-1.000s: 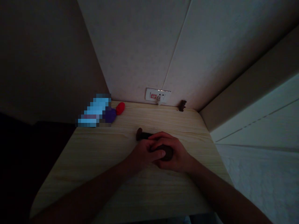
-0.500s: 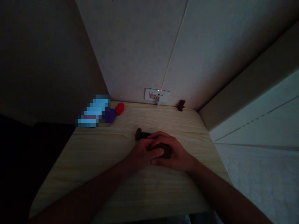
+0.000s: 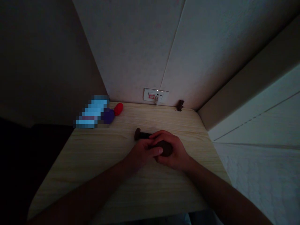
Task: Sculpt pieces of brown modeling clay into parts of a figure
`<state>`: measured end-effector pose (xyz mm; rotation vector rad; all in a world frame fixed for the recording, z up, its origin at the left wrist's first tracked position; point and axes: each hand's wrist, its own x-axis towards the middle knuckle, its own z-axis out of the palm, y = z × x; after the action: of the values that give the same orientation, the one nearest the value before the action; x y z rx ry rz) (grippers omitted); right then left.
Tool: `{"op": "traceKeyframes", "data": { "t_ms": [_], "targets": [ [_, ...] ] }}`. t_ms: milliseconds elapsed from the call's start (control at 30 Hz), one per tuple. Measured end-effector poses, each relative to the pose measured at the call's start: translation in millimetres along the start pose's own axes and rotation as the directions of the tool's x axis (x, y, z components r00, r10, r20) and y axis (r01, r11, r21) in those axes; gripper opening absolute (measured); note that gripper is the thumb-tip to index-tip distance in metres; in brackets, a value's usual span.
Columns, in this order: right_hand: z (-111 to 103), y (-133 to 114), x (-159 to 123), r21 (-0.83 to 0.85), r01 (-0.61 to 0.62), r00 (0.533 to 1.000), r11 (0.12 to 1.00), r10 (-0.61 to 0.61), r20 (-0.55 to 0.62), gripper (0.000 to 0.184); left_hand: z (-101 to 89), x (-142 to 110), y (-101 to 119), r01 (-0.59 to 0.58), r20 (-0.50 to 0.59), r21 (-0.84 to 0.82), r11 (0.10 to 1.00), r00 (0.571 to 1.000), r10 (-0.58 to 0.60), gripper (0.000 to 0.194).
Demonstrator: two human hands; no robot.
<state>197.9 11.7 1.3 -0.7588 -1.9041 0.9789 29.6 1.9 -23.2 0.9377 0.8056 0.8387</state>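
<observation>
Both my hands close around a dark brown lump [image 3: 167, 148], which looks like modelling clay, over the middle of the wooden tabletop [image 3: 131, 190]. My left hand [image 3: 143, 152] presses it from the left, its thumb lying across the front. My right hand [image 3: 178, 152] cups the far and right sides, with the fingers curled over. Just beyond my left hand lies a black cylinder [image 3: 144, 135] with a brown rounded end piece [image 3: 137, 134]; its right end is hidden behind my fingers.
At the back left, a purple lump [image 3: 108, 116] and a red lump [image 3: 118, 109] sit beside a pixelated bright rectangle [image 3: 93, 111]. A small dark brown figure [image 3: 180, 105] stands at the back right. A wall socket [image 3: 156, 95] is just above the table's rear edge.
My right thumb has drawn back from the front of the lump, and more of the lump shows between my hands. The view has shifted slightly; the other things stay put.
</observation>
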Motion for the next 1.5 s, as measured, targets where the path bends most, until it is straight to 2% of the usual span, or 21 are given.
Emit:
{"op": "traceKeyframes", "data": {
  "t_ms": [200, 400, 533, 733, 800, 900, 1000, 1133, 1267, 1400, 1500],
  "targets": [
    [-0.3, 5.5, 1.1, -0.058, 0.064, 0.998, 0.996, -0.064, 0.008, 0.040, -2.0, 1.9, -3.3, 0.001, -0.034, -0.075, 0.997, 0.999, -0.003, 0.026],
    [1.5, 3.1, -0.9, -0.108, 0.071, 0.997, 0.992, -0.073, -0.014, 0.042, -1.5, 1.8, -4.6, 0.008, -0.044, -0.095, 0.995, 0.999, -0.012, 0.027],
    [-0.5, -0.7, 1.9, 0.013, 0.042, 0.999, 0.999, -0.042, 0.007, 0.048, -0.2, 0.6, -0.3, -0.007, -0.048, -0.140, 0.990, 0.999, 0.001, 0.030],
    [1.0, -3.9, 2.1, 0.248, -0.144, 0.989, 0.958, 0.134, 0.057, 0.036, -1.6, 0.0, 1.2, 0.036, -0.004, -0.094, 0.995, 0.999, -0.037, 0.025],
    [3.1, -2.6, 0.8, 0.212, -0.137, 0.991, 0.968, 0.134, 0.028, 0.039, -1.6, -0.3, 1.2, 0.039, -0.010, -0.101, 0.994, 0.999, -0.041, 0.026],
    [4.3, 1.1, -0.5, 0.037, -0.042, 0.998, 0.998, 0.043, -0.035, 0.043, -0.3, -0.7, 2.4, 0.025, -0.047, -0.116, 0.993, 0.998, -0.030, 0.027],
    [3.2, 4.5, -1.5, -0.128, 0.020, 0.998, 0.992, -0.028, -0.055, 0.043, 0.8, -0.4, 3.3, 0.021, -0.068, -0.108, 0.994, 0.997, -0.029, 0.027],
    [1.7, 6.1, -3.0, -0.180, 0.040, 0.998, 0.983, -0.047, -0.033, 0.041, -0.3, 0.8, 1.6, 0.033, -0.081, -0.076, 0.997, 0.996, -0.039, 0.030],
    [-0.5, 4.3, -2.0, -0.073, -0.005, 1.000, 0.997, 0.005, -0.005, 0.043, -1.2, 0.7, 0.2, 0.022, -0.086, -0.086, 0.996, 0.996, -0.030, 0.029],
    [-4.7, 0.1, 2.2, 0.108, -0.118, 0.989, 0.987, 0.107, 0.101, 0.059, -0.9, -0.3, 1.8, 0.042, -0.085, -0.104, 0.994, 0.995, -0.051, 0.026],
    [-4.8, -2.2, 3.9, 0.130, -0.104, 0.988, 0.986, 0.087, 0.130, 0.051, -1.2, -0.3, 2.3, 0.044, -0.032, -0.104, 0.994, 0.998, -0.048, 0.027]
  ]
}}
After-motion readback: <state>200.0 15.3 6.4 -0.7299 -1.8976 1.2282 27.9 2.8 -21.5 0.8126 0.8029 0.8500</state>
